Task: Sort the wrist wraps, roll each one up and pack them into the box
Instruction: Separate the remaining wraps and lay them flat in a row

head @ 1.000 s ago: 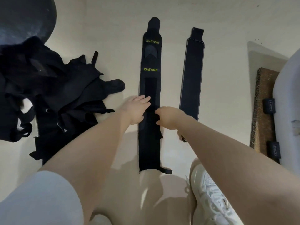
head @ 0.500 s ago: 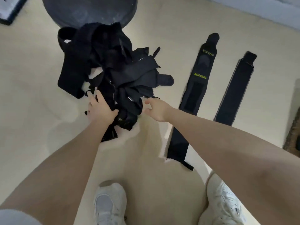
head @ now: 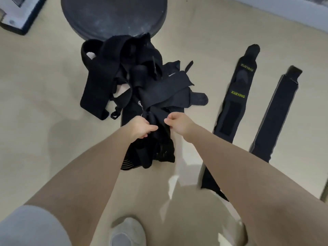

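Note:
A tangled pile of black wrist wraps lies on the beige floor in the middle of the view. My left hand is closed on a black wrap at the pile's near end. My right hand pinches the same bunch of fabric from the right. Two wraps lie stretched out flat to the right: one with yellow XUEYING lettering and a plain black one beside it. No box is in view.
A round black weight plate lies just beyond the pile. A dark-edged flat object sits at the top left corner. My white shoe is at the bottom centre. A pale wall base runs along the top right.
Both hands left the flat lettered wrap, moved left to the pile and closed on a wrap at its near end. The view swung left.

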Demonstrator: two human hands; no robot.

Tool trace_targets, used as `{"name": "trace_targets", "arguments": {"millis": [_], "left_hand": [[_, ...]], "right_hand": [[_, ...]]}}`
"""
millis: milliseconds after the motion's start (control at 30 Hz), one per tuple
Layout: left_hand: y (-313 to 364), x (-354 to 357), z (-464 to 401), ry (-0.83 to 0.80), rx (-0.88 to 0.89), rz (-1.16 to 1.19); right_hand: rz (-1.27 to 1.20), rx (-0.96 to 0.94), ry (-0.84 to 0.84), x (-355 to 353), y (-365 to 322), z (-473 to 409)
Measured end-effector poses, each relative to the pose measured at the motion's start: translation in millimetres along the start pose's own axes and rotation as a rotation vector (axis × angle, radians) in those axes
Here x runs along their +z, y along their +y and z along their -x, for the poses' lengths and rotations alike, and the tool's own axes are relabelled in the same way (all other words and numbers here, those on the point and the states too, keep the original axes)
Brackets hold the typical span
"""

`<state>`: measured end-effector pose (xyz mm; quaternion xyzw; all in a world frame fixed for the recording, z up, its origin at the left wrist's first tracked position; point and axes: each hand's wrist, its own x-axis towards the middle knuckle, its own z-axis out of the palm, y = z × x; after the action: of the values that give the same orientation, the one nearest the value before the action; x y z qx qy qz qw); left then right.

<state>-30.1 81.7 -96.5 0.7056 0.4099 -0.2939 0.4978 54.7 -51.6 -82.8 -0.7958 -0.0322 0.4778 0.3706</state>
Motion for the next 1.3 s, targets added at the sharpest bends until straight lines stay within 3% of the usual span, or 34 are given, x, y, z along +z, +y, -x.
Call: {"name": "trace_targets", "arguments": {"millis": [100, 200, 267, 367, 500, 633, 700, 767, 833, 933, 1000, 1100, 1167, 1233, 1300], "left_hand": [[18, -9, 18, 0.004, 0.097, -0.071], [36, -13, 45, -0.122, 0.051, 0.468], [47, -16, 56, -0.184, 0.030, 0.815], [53, -27, 61, -0.169, 0.039, 0.934], [59, -25, 68, -0.119, 0.122, 0.888], [65, -12, 80, 0.207, 0.128, 0.486], [68, -11, 88, 0.320, 0.035, 0.539], [70, -13, 97, 0.340, -0.076, 0.748], [69, -13, 104, 0.264, -0.081, 0.839], [69, -14, 107, 0.139, -0.005, 0.727], [66, -16, 105, 0.095, 0.014, 0.675], [63, -16, 104, 0.139, 0.053, 0.732], [65, -16, 103, 0.127, 0.147, 0.709], [67, -21, 97, 0.124, 0.233, 0.505], [68, -32, 88, 0.189, 0.310, 0.114]], "right_hand": [[-0.573, 0.077, 0.025, -22, -29, 19], [-1.055, 0.058, 0.039, -45, -51, 42], [-1.106, 0.021, 0.102, -49, -63, 54], [-1.146, 0.094, 0.153, -41, -66, 66], [-1.256, 0.110, 0.145, -44, -60, 67], [-1.370, 0.147, 0.280, -51, -52, 70], [-1.386, 0.144, 0.265, -48, -55, 71], [-1.444, 0.069, 0.124, -44, -65, 73], [-1.244, -0.084, -0.059, -43, -76, 77], [-0.499, -0.388, -0.260, -48, -77, 79], [-0.140, -0.471, -0.367, -47, -67, 76], [-0.064, -0.351, -0.420, -42, -51, 72], [-0.087, -0.271, -0.348, -37, -43, 69], [-0.160, -0.254, -0.241, -35, -37, 61], [-0.219, -0.259, -0.166, -37, -39, 59]]}}
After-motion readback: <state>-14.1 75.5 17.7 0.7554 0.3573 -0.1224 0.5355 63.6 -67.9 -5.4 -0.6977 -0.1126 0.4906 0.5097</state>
